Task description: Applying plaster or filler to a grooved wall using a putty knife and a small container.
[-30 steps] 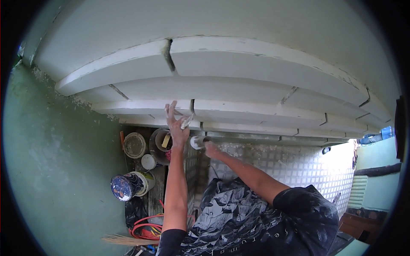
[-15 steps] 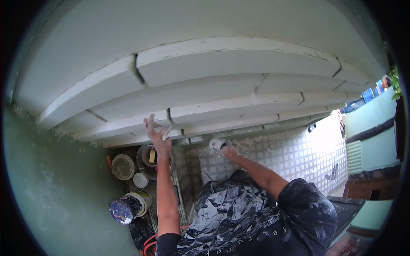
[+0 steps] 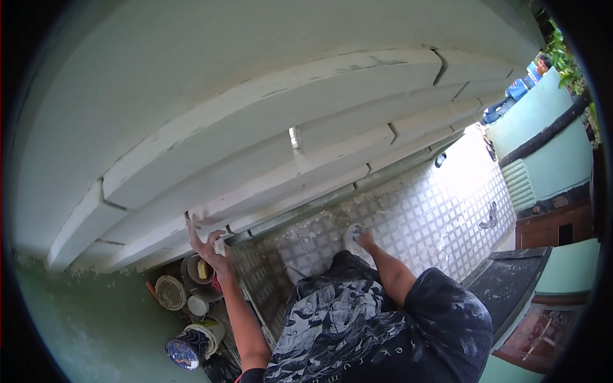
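My left hand reaches up to the lowest white bands of the wall, its fingertips at or near a dark vertical joint. Some fingers stretch out, while a small whitish, crumpled-looking scrap is tucked by the thumb; its kind is too small to tell. Lower down, out over the tiled floor, my right hand grips a white, powder-smeared cup, partly hidden by the fingers. White smears cover both hands. The white wall ahead has long stepped ledges cut by dark joints.
At lower left stand a bucket, a paint-stained can, a round tub and a basin with a yellow block. A dark slab lies to my right. Far right, a person in blue is beside a green wall.
My view has turned, so the wall bands slope more and the person in blue shows more. My left hand has shifted down and left; my right hand, still holding the cup, sits lower and further right.
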`<control>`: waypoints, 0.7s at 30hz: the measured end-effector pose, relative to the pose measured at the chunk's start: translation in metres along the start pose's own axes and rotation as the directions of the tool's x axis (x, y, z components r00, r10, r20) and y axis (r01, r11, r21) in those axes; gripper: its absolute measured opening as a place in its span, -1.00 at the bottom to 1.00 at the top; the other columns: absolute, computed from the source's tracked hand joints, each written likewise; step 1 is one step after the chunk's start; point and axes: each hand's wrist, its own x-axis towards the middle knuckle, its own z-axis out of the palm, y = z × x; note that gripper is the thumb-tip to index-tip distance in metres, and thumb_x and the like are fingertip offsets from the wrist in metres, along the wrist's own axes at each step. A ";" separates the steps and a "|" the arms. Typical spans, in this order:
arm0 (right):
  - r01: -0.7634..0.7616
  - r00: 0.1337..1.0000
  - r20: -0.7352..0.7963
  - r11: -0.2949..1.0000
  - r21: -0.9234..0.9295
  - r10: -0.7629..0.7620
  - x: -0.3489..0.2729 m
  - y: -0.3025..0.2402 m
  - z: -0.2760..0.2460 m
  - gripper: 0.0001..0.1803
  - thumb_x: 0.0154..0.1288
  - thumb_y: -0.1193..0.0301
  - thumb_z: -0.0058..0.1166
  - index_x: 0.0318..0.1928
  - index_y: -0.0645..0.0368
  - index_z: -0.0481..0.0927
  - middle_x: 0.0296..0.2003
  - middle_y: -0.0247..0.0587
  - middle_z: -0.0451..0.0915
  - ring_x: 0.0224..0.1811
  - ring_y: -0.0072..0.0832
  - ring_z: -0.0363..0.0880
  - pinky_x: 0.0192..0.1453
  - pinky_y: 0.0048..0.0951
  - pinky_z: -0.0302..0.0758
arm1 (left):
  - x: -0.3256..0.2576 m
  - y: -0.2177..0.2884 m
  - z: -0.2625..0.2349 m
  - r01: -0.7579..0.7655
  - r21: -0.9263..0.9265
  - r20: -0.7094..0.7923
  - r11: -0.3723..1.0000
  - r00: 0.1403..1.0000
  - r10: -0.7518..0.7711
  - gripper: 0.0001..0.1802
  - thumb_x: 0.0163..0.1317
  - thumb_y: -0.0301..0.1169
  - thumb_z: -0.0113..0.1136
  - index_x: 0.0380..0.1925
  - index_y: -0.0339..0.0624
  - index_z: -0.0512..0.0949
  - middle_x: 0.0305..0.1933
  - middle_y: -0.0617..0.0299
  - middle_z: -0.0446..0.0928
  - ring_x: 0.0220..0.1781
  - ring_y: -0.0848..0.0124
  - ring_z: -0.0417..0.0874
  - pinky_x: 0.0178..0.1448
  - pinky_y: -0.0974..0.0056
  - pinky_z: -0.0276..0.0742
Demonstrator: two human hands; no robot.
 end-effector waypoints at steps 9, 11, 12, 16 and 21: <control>-0.512 0.858 0.457 0.342 0.788 0.233 0.024 -0.171 -0.066 -0.43 0.02 0.62 0.02 0.12 -0.01 0.49 -0.18 -0.25 0.62 -0.28 -0.53 0.58 -0.46 -0.56 0.37 | -0.014 -0.009 0.017 -0.057 0.236 0.145 0.970 0.989 0.023 -0.91 -0.09 -0.44 0.13 -0.59 -0.01 0.61 0.39 0.05 0.24 0.44 -0.09 0.11 0.44 -0.19 -0.04; -0.512 0.853 0.439 0.283 0.811 0.284 0.046 -0.177 -0.067 -0.44 0.02 0.62 0.00 0.11 -0.01 0.49 -0.18 -0.26 0.62 -0.28 -0.52 0.58 -0.40 -0.53 0.39 | -0.012 -0.006 0.026 -0.071 0.249 0.075 0.966 0.996 0.054 -0.93 -0.15 -0.47 0.12 -0.62 -0.04 0.58 0.36 0.07 0.27 0.42 -0.07 0.14 0.45 -0.18 -0.04; -0.507 0.843 0.424 0.227 0.832 0.331 0.056 -0.181 -0.066 -0.46 0.03 0.63 -0.02 0.09 -0.02 0.49 -0.19 -0.27 0.61 -0.29 -0.51 0.58 -0.34 -0.50 0.41 | -0.012 0.001 0.030 -0.037 0.245 0.047 0.969 0.999 0.027 -0.88 -0.22 -0.55 0.13 -0.63 -0.05 0.54 0.33 0.09 0.29 0.41 -0.06 0.13 0.45 -0.18 -0.04; -0.424 0.866 0.367 0.113 0.898 0.339 0.087 -0.212 -0.054 -0.52 0.03 0.61 0.00 0.04 0.04 0.50 -0.23 -0.29 0.61 -0.26 -0.51 0.58 -0.26 -0.46 0.43 | -0.016 0.003 0.032 -0.009 0.317 -0.003 0.948 1.000 0.010 -0.82 -0.25 -0.64 0.12 -0.63 -0.06 0.52 0.33 0.11 0.28 0.42 -0.06 0.11 0.45 -0.18 -0.04; -0.477 0.854 0.427 0.123 0.870 0.297 0.132 -0.199 -0.045 -0.55 0.02 0.62 0.01 0.00 0.07 0.51 -0.26 -0.29 0.60 -0.28 -0.47 0.59 -0.26 -0.49 0.46 | -0.011 0.009 0.049 -0.003 0.277 -0.017 0.961 1.000 0.008 -0.79 -0.25 -0.71 0.09 -0.64 -0.10 0.48 0.34 0.11 0.28 0.42 -0.08 0.11 0.45 -0.19 -0.02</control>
